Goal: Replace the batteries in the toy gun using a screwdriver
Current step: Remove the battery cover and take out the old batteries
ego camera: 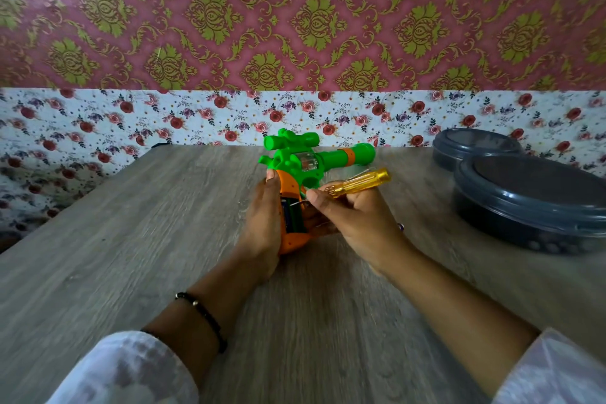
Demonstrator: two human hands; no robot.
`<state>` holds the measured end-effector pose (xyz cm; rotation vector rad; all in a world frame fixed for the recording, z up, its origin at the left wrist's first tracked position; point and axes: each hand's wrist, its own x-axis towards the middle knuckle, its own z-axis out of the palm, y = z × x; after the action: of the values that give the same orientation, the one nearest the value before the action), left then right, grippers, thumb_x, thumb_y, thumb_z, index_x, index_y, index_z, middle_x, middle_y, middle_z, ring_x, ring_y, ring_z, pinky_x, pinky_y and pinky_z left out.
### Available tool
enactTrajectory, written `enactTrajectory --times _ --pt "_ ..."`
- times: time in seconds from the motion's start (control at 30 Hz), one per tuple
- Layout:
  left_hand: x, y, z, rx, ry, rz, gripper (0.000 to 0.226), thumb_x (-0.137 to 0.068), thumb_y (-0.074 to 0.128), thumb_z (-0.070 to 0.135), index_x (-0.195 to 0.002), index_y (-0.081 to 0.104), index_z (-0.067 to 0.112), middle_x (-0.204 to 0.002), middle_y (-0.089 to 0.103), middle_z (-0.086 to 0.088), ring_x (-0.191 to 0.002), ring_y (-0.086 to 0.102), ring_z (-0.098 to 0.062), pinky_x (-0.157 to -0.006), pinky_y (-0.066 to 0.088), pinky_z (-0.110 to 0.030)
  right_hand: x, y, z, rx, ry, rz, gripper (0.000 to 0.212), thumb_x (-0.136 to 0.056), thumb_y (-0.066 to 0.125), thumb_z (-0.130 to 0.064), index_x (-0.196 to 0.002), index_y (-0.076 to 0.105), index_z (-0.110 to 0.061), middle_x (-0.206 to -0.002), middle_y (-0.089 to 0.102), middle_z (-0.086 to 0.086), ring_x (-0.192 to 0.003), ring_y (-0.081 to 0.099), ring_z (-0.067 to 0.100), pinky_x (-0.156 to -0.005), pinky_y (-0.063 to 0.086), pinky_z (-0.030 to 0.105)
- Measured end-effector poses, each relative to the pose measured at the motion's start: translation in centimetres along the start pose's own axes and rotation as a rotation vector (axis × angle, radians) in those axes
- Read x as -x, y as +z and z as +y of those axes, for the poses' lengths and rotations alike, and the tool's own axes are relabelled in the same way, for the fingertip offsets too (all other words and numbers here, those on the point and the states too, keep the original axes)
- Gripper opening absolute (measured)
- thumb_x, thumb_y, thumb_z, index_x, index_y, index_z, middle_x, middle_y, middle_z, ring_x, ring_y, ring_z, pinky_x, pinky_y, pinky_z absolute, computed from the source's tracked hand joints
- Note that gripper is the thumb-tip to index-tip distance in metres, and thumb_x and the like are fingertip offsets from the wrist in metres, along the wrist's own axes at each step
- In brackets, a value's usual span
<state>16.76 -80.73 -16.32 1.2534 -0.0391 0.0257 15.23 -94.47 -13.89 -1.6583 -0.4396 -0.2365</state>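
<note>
Two hands over wood-grain worktop [131, 239]. Left hand [265, 223] wrapped round orange grip of toy gun [305, 161], green barrel pointing right, held just above worktop centre. Battery compartment [292, 215] in grip open, battery visible inside. Right hand [357, 216] closed on yellow screwdriver [359, 181], metal tip at compartment edge. Two dark lidded containers [531, 203] at right, well apart from gun
</note>
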Motion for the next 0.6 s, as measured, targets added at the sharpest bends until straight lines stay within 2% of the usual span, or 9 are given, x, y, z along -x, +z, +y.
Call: enactTrajectory --times 0.03,0.1,0.23,0.33,0.4,0.47,0.53,0.6 --pt "0.1 0.1 0.1 0.011 0.009 -0.001 0.092 -0.073 0.048 0.077 -0.136 0.044 0.01 -0.113 0.066 -0.014 -0.098 0.068 -0.027 -0.076 0.057 -0.041 -0.1 0.2 0.1 0.017 -0.02 0.01 0.014 -0.08 0.069 -0.034 -0.087 0.067 -0.022 -0.089 0.072 0.001 -0.09 0.069 0.021 -0.083 0.055 0.044" --pt "-0.3 -0.1 -0.3 0.008 0.037 -0.022 0.084 -0.085 0.04 0.07 -0.134 0.043 0.002 -0.097 0.064 -0.01 -0.085 0.068 -0.023 -0.064 0.055 -0.031 -0.5 0.6 0.1 0.081 -0.042 0.042 0.027 -0.078 0.067 -0.041 -0.091 0.068 -0.018 -0.089 0.073 0.004 -0.087 0.069 0.021 -0.08 0.055 0.049" --pt "0.0 0.0 -0.2 -0.048 0.081 -0.044 0.084 -0.083 0.035 0.073 -0.12 0.047 -0.002 -0.089 0.056 -0.014 -0.078 0.063 -0.019 -0.06 0.053 -0.026 -1.2 1.4 0.0 0.17 -0.056 0.089 0.028 -0.085 0.064 -0.034 -0.083 0.067 -0.007 -0.073 0.071 0.009 -0.07 0.07 0.021 -0.07 0.056 0.052" --pt "0.3 0.2 0.0 -0.019 0.067 -0.076 0.08 -0.082 0.029 0.067 -0.127 0.05 0.005 -0.104 0.056 -0.031 -0.091 0.062 -0.03 -0.068 0.059 -0.033 -1.2 1.7 -0.1 0.216 -0.072 0.079 0.021 -0.087 0.062 -0.03 -0.081 0.067 -0.01 -0.072 0.071 0.007 -0.07 0.069 0.019 -0.072 0.056 0.048" --pt "0.5 0.3 0.1 -0.016 0.064 -0.083 0.081 -0.077 0.031 0.069 -0.128 0.05 0.009 -0.114 0.053 -0.036 -0.095 0.06 -0.033 -0.074 0.057 -0.036 -1.2 1.6 -0.1 0.235 -0.078 0.077 0.018 -0.087 0.062 -0.031 -0.078 0.065 -0.015 -0.071 0.071 0.003 -0.07 0.069 0.015 -0.072 0.057 0.043" --pt "0.4 0.3 0.0 -0.028 0.066 -0.072 0.081 -0.077 0.033 0.07 -0.127 0.049 0.008 -0.109 0.055 -0.03 -0.092 0.061 -0.032 -0.072 0.056 -0.037 -1.1 1.5 -0.2 0.286 -0.099 0.095 0.024 -0.088 0.061 -0.034 -0.067 0.06 -0.022 -0.064 0.067 -0.006 -0.063 0.065 0.002 -0.064 0.053 0.026" --pt "0.3 0.3 -0.1 -0.053 0.067 -0.049 0.081 -0.08 0.037 0.075 -0.127 0.05 0.011 -0.112 0.06 -0.026 -0.093 0.064 -0.035 -0.075 0.055 -0.042 -0.9 1.7 -0.4 0.367 -0.14 0.126 0.034 -0.088 0.06 -0.036 -0.056 0.053 -0.025 -0.054 0.059 -0.013 -0.051 0.056 -0.005 -0.05 0.038 0.01" --pt "-0.1 0.2 -0.3 -0.06 0.06 -0.051 0.077 -0.081 0.036 0.075 -0.128 0.05 0.015 -0.118 0.059 -0.03 -0.101 0.065 -0.038 -0.083 0.054 -0.049 -0.8 1.8 -0.3 0.401 -0.168 0.147 0.039 -0.088 0.06 -0.035 -0.052 0.048 -0.024 -0.049 0.053 -0.014 -0.046 0.052 -0.006 -0.045 0.032 0.01"
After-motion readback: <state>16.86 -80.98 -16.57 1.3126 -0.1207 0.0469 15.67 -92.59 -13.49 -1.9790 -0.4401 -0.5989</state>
